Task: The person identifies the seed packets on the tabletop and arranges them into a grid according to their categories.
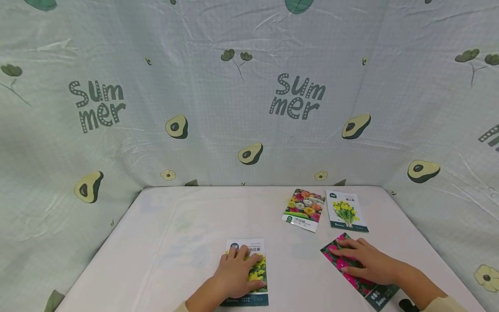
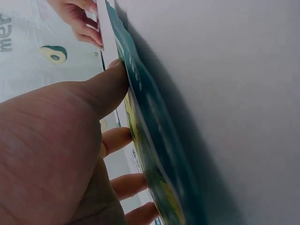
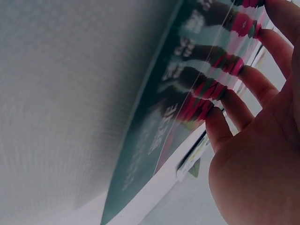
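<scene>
A seed packet with yellow flowers and a dark teal bottom band [image 1: 255, 299] lies flat at the front middle of the table. My left hand [image 1: 235, 273] rests on it with fingers spread, covering much of its picture. In the left wrist view, the thumb and fingertips [image 2: 118, 139] touch the packet's printed face. To the right, a seed packet with pink flowers [image 1: 352, 279] lies at a slant, and my right hand [image 1: 374, 262] rests over it. The right wrist view shows the fingertips [image 3: 218, 119] against its glossy front, with the palm raised off it.
Farther back on the right lie two more packets: one with multicoloured flowers [image 1: 305, 208], the other with a bunch of yellow flowers [image 1: 345, 210]. They stand side by side with a narrow gap. The white table [image 1: 171, 242] meets a printed cloth wall [image 1: 210, 143] behind and at both sides.
</scene>
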The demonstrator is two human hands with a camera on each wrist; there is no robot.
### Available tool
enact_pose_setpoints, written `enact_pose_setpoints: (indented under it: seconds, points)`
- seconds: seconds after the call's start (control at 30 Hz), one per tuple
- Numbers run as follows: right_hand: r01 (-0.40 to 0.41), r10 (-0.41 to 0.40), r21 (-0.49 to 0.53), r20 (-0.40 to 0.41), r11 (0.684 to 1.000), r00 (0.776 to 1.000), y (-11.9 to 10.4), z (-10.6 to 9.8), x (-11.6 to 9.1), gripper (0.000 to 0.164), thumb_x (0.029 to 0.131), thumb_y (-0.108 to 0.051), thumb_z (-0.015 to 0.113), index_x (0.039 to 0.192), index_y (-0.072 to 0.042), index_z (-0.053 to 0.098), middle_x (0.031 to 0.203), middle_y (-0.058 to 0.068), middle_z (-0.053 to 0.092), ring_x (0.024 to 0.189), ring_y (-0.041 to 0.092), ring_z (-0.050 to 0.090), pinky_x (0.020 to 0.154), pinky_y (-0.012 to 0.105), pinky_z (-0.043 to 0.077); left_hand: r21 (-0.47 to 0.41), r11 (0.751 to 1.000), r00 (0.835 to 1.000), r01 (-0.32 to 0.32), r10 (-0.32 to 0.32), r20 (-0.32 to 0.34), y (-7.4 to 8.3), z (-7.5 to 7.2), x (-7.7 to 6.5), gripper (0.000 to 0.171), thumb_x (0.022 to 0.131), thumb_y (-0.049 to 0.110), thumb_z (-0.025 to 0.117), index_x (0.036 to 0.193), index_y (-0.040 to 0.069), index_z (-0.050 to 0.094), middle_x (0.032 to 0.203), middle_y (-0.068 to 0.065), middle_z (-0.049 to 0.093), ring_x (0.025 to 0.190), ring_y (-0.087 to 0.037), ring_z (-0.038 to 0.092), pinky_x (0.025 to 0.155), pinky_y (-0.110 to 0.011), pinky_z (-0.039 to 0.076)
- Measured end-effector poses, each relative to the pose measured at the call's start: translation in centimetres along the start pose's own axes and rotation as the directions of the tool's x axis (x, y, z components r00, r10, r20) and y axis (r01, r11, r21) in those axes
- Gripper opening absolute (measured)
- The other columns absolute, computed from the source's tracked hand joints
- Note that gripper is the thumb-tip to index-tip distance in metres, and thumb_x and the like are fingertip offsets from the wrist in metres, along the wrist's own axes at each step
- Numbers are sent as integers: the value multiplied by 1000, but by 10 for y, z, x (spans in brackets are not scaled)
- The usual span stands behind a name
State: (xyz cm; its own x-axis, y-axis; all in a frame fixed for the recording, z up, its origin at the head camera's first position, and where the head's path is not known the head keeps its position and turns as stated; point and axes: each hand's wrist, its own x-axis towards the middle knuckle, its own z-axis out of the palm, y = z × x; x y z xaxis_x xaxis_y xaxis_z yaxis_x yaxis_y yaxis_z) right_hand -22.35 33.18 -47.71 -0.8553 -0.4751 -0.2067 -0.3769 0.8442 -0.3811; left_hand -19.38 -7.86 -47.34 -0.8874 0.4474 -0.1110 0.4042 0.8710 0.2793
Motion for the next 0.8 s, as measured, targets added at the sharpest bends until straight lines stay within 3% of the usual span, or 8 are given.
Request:
enact_pose_setpoints:
  seconds: [0.27, 0.57, 0.8]
  points:
    - [-11, 11, -5, -5, 1000, 1000, 0, 1, 1, 56, 94, -56, 67, 147, -41, 55, 153, 12, 46, 131, 35, 41, 99, 67, 46, 21, 1000, 1000, -21, 22, -15, -4, 2, -2, 66, 89, 63, 69, 145, 32, 55, 131, -7, 50, 112, -31, 44, 88, -51, 40]
    - [-27, 27, 7, 1, 1000, 1000, 1, 3, 1, 54, 94, -56, 67, 146, -43, 55, 154, 11, 44, 131, 35, 40, 101, 69, 44, 4, 1000, 999, -9, 9, 31, -10, 0, -4, 66, 90, 63, 68, 147, 35, 52, 134, -6, 47, 115, -32, 43, 91, -53, 39]
    - [-21, 21, -4, 1, 1000, 1000, 1, 2, 1, 54, 95, -55, 66, 146, -43, 55, 154, 12, 44, 130, 34, 40, 101, 68, 44, -2, 1000, 999, -29, 29, 30, -14, -1, -5, 69, 89, 63, 68, 149, 33, 51, 133, -6, 48, 113, -31, 44, 89, -53, 39]
